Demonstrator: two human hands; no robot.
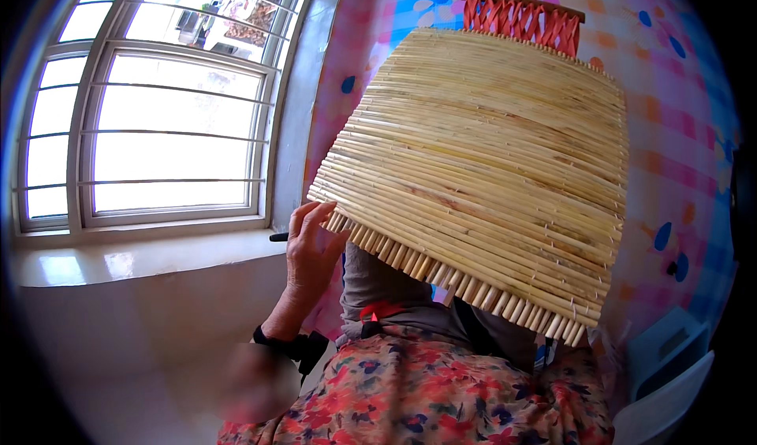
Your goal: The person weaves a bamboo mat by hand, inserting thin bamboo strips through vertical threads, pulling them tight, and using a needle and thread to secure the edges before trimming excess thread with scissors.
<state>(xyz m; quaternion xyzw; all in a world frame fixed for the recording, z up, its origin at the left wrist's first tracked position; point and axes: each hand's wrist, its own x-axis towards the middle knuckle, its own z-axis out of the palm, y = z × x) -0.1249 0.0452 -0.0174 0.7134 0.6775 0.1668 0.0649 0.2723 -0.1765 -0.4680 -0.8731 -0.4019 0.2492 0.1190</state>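
A large pale-yellow mat of thin plant stalks [489, 161] spreads in front of me, tilted, over my lap. Its top stalks run crosswise, stitched together in rows. Along the near edge, the cut ends of a lower layer [473, 287] stick out at right angles to them. My left hand [309, 244] is at the mat's near left corner, fingers bent over the edge and thumb beside the stalk ends. A short black rod [278, 238] shows just left of this hand; whether the hand holds it I cannot tell. My right hand does not show.
A barred window [173, 130] and its pale sill [158, 256] lie at the left. Beyond the mat, a red-laced frame with a wooden bar [524, 21] rests on a colourful checked, flowered cloth [670, 114]. Light-blue plastic containers [669, 350] stand at the lower right.
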